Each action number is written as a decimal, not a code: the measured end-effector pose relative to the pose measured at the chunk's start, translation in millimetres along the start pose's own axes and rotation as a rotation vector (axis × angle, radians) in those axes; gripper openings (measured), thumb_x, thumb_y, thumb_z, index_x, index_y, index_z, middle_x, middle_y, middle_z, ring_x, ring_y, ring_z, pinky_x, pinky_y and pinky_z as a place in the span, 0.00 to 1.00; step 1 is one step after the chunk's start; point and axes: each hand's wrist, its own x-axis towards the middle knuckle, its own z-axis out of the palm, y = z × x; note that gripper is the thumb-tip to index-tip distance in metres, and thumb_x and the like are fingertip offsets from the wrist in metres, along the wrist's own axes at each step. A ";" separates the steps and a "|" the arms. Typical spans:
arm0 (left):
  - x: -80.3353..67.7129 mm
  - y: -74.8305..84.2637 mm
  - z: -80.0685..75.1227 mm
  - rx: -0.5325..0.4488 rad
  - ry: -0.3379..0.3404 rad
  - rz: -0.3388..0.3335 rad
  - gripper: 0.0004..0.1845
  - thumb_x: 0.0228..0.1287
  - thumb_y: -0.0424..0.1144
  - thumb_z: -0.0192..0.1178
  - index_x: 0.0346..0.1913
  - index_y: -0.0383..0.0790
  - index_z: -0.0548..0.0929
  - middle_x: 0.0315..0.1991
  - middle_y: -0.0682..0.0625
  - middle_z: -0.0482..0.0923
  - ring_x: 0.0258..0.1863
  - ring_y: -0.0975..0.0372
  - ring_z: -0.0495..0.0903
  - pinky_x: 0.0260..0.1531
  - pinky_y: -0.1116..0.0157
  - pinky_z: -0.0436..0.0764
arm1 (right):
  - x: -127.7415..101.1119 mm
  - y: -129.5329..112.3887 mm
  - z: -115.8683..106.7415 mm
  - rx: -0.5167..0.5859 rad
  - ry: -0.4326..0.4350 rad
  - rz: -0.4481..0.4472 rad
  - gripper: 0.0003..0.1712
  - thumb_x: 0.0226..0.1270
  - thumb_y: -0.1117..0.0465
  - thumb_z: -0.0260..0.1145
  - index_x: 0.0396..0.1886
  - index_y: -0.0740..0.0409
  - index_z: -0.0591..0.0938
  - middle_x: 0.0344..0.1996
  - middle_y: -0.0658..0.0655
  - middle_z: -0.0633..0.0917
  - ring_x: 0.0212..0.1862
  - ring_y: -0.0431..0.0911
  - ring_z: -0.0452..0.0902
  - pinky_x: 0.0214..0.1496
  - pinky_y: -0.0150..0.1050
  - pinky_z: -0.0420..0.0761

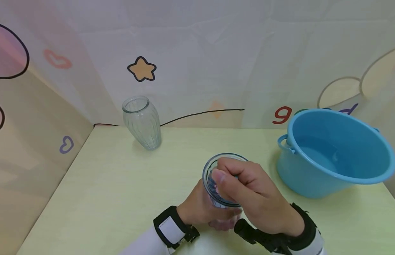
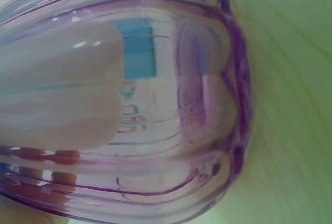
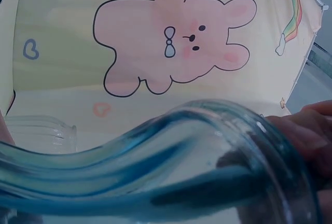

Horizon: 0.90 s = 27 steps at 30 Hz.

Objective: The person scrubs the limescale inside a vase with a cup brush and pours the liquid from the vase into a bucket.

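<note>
Left hand (image 1: 202,208) grasping tinted glass vase (image 1: 211,186), right hand (image 1: 258,196) at its mouth.
Vase is over the near half of the worktop (image 1: 89,198), roughly midway between left and right edges; can't tell if its base touches. Left hand wraps the body; right hand is curled at the rim, can't tell if it's gripping anything. Clear ribbed glass vase (image 1: 142,124) near the rear-left corner, blue plastic tub (image 1: 299,175) by the right edge, toward the rear-right corner.
</note>
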 end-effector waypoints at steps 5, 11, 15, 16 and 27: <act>0.7 -1.6 0.1 -0.008 -0.001 -0.007 0.16 0.59 0.23 0.65 0.47 0.30 0.72 0.23 0.33 0.76 0.14 0.48 0.77 0.12 0.55 0.80 | -0.9 1.3 -0.6 -0.004 0.017 -0.023 0.22 0.78 0.77 0.45 0.25 0.52 0.67 0.18 0.48 0.65 0.25 0.47 0.67 0.23 0.41 0.68; -0.5 -9.6 -5.5 0.094 0.032 -0.004 0.20 0.58 0.26 0.69 0.51 0.33 0.73 0.29 0.35 0.79 0.20 0.56 0.81 0.19 0.57 0.85 | -1.2 4.6 -1.0 0.035 0.069 -0.072 0.21 0.77 0.78 0.44 0.26 0.53 0.69 0.20 0.50 0.67 0.27 0.45 0.68 0.24 0.41 0.69; -2.6 -11.1 -9.0 0.275 0.106 0.036 0.34 0.53 0.31 0.73 0.62 0.41 0.69 0.44 0.38 0.80 0.40 0.64 0.82 0.41 0.62 0.89 | 0.6 6.5 -0.7 0.049 0.106 -0.119 0.20 0.77 0.78 0.44 0.26 0.54 0.68 0.20 0.51 0.66 0.25 0.44 0.67 0.22 0.40 0.67; -2.8 -11.1 -9.3 0.297 0.115 0.043 0.37 0.52 0.32 0.74 0.64 0.43 0.68 0.48 0.39 0.80 0.45 0.64 0.81 0.46 0.61 0.88 | 0.7 7.3 -0.7 0.049 0.122 -0.129 0.20 0.77 0.77 0.44 0.26 0.54 0.68 0.19 0.51 0.66 0.25 0.44 0.66 0.22 0.40 0.67; -6.8 -11.2 -8.5 0.298 0.190 -0.025 0.43 0.53 0.40 0.78 0.69 0.50 0.65 0.59 0.44 0.79 0.57 0.57 0.81 0.60 0.57 0.84 | -5.3 17.9 -15.9 0.257 0.237 -0.383 0.19 0.77 0.78 0.38 0.24 0.63 0.62 0.19 0.53 0.62 0.21 0.44 0.62 0.18 0.38 0.62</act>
